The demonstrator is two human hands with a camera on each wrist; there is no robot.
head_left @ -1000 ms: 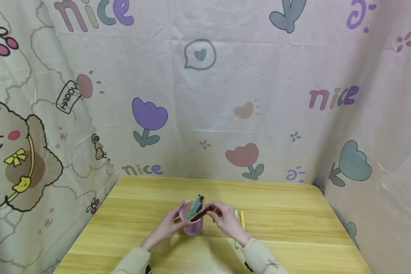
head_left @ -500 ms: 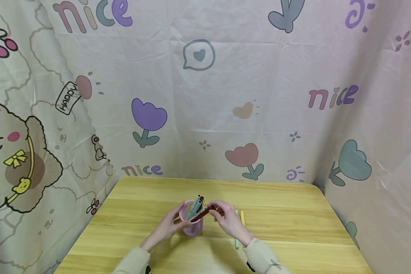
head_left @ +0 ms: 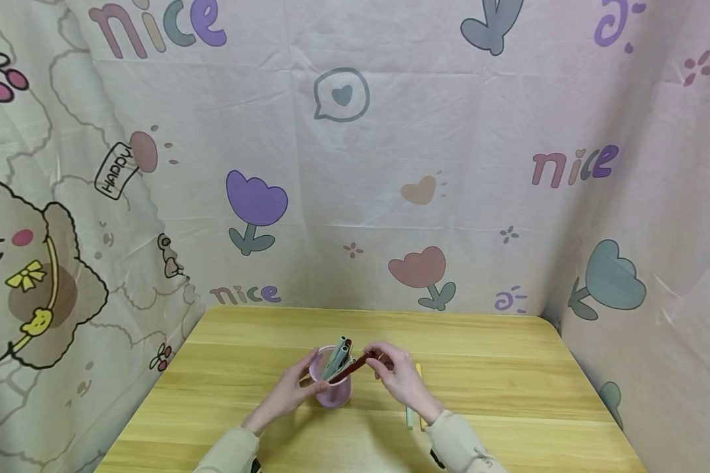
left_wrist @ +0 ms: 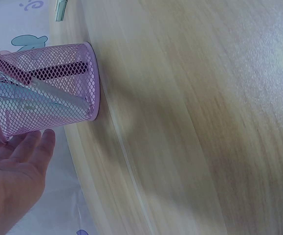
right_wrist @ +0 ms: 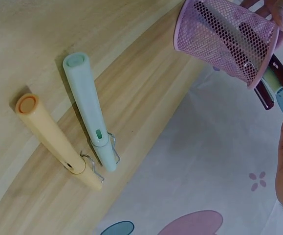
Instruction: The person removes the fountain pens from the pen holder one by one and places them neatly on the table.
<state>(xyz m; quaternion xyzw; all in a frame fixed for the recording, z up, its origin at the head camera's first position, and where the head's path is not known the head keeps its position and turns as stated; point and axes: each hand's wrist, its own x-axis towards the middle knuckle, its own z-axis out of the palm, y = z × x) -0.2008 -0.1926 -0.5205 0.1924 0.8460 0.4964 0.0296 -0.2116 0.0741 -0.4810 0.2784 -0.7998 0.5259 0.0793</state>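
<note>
A pink mesh pen holder point(head_left: 334, 396) stands on the wooden table with several pens inside, among them pale green and blue ones point(head_left: 334, 361). My left hand point(head_left: 296, 384) grips it near the rim, thumb on the near side and fingers round the far side. Between the thumb and fingers of my right hand point(head_left: 398, 376) I pinch a dark red pen point(head_left: 354, 368) by its upper end. That pen slants over the holder's right rim, its lower end inside the mesh. Another dark pen point(right_wrist: 264, 95) sticks out of the holder's mouth in the right wrist view.
A mint green pen point(right_wrist: 86, 98) and a yellow pen point(right_wrist: 51, 134) lie side by side on the table, under and beside my right forearm. The wooden table point(head_left: 242, 341) ends at a printed cloth point(head_left: 331, 164) hanging behind and at both sides.
My right hand has shifted slightly right and away from the holder, drawing the dark red pen further out over the rim. My left hand and the holder stay in place.
</note>
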